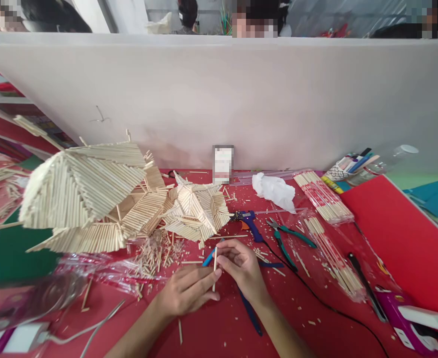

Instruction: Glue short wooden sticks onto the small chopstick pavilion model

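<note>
Above the red table, a short thin wooden stick [215,283] stands nearly upright between my two hands. My left hand [189,291] pinches it around the middle, thumb below and fingers stretched across. The curled fingers and thumb of my right hand [243,266] close on its upper part. Partly hidden beneath the hands lies a blue tool [250,311] whose kind I cannot make out. Just beyond stands a small pointed model of wooden sticks [196,209]. A blue glue gun [251,224] and teal-handled pliers [284,238] rest to the right.
A larger stick-built roof model [80,184] fills the left. Cut stick pieces [159,258] are scattered near it. Packs of chopsticks [323,196], a black cutter knife [368,288], a red board [401,238] and a power strip [408,318] lie right. A white partition [219,94] stands behind.
</note>
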The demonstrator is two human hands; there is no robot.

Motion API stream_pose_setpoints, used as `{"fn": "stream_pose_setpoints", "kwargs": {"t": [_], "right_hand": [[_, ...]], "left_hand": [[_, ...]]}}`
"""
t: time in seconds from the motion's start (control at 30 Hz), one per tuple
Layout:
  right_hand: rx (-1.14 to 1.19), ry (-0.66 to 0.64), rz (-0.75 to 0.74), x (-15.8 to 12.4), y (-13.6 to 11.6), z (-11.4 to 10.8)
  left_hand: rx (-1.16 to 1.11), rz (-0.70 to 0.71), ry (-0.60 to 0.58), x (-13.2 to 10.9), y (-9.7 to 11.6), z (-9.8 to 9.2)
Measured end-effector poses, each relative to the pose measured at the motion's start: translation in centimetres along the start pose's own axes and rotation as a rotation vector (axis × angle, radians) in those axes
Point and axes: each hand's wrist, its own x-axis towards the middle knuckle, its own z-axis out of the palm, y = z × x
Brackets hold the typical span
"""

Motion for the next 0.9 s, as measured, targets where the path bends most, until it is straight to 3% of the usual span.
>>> {"fn": "stream_pose_setpoints", "kwargs": {"t": [0.2, 0.37, 0.6, 0.9], "right_hand": [[-0.092, -0.002, -0.033, -0.3, 0.1, 0.0], [-0.204, 0.046, -0.092, -0.2, -0.5, -1.8], [-0.304, 0.087, -0.142, 0.1, -1.0, -4.4], [-0.772, -0.020, -0.169, 0.4, -1.9, -6.0]], "left_hand": [[0.064, -0.078, 0.056, 0.0, 0.3, -0.2], [0.075, -0.123, 0.062, 0.1, 0.4, -0.3], [0.087, -0.079, 0.102, 0.3, 0.3, -0.2], [0.083, -0.056, 0.105, 0.8, 0.5, -0.3]]}}
